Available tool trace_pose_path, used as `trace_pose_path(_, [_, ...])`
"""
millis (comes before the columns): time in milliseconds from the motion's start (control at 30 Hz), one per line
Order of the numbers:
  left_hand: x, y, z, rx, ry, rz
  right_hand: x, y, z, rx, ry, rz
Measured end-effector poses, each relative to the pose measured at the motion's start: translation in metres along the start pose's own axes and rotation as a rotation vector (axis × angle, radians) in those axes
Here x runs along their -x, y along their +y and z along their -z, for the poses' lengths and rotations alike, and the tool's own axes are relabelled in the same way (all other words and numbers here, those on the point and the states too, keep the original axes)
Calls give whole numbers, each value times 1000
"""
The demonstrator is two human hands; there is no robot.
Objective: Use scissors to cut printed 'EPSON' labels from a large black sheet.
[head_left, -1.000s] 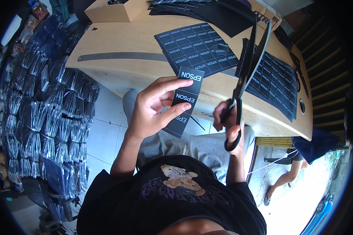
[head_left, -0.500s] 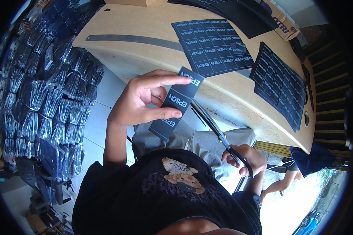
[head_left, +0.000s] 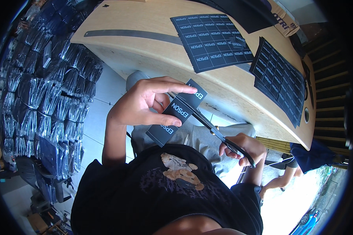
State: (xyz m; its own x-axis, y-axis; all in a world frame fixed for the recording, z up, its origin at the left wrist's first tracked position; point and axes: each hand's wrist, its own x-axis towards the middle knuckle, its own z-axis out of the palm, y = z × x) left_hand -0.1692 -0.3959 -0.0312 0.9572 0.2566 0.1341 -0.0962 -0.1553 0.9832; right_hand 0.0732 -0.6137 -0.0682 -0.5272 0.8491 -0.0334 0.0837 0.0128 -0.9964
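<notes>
My left hand (head_left: 139, 103) pinches a black rectangular label strip (head_left: 179, 109); my right hand (head_left: 246, 149) grips black-handled metal scissors (head_left: 212, 129) crosswise over it.

Stacked plastic-wrapped bundles (head_left: 47, 107) beside a desk (head_left: 135, 21) suggest a workshop.

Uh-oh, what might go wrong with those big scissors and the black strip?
The scissors cross the black strip between the left hand's index finger and thumb, so a slip might nick one.
The strip is held up in the air, not flat on the table, so it might bend and the cut could go crooked.
</notes>
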Motion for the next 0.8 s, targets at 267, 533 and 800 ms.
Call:
trace_pose_path(267, [-2, 0, -1, 26, -31, 1, -2, 5, 1, 6, -3, 31])
trace_pose_path(533, [-3, 1, -2, 26, -34, 28, -1, 8, 1, 5, -11, 11])
trace_pose_path(800, [-2, -1, -2, 35, -34, 23, -3, 2, 1, -1, -15, -13])
